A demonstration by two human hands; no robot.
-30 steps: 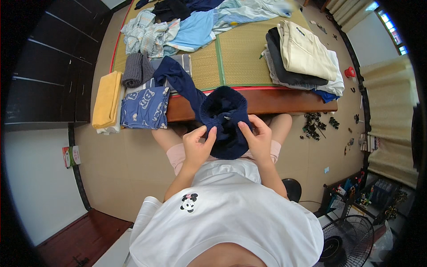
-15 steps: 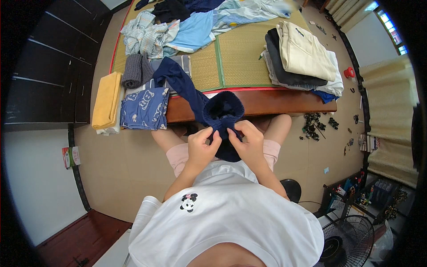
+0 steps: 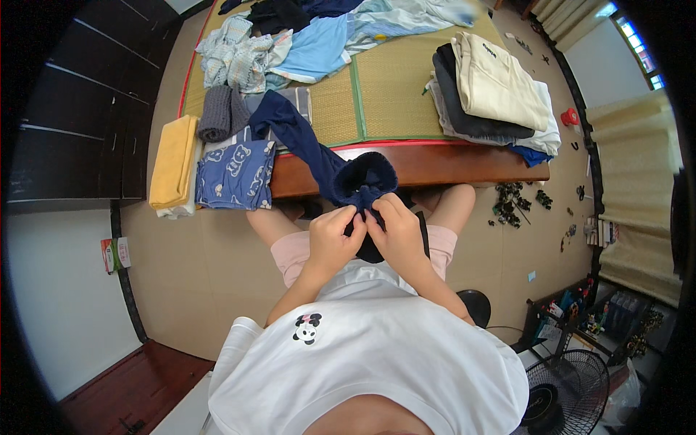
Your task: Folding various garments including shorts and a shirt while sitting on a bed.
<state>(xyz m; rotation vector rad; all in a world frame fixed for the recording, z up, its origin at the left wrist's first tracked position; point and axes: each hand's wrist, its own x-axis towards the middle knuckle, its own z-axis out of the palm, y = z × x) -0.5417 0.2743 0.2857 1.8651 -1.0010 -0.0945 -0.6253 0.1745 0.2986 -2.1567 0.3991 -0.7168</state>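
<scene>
Both my hands are closed on a dark navy garment [image 3: 308, 148] held up between my knees. Its round, ribbed opening faces up, and a long narrow leg or sleeve trails left onto the bed edge. My left hand [image 3: 335, 230] pinches the near side of that opening between thumb and fingers. Right beside it, my right hand [image 3: 395, 230] grips the same bunched rim, the two hands almost touching. Dark cloth hangs below and behind my fingers, partly hidden by them.
On the mat-covered bed [image 3: 391, 94], folded clothes [image 3: 500, 87] are stacked at right. A yellow folded cloth [image 3: 174, 161], a blue patterned one [image 3: 235, 174] and a grey knit roll [image 3: 222, 114] lie at left. Loose clothes [image 3: 312, 51] spread behind. A fan [image 3: 565, 391] stands lower right.
My hands have come closer together, gathering the near rim of the navy garment. Its opening has tipped slightly, and more dark cloth shows beside my right hand.
</scene>
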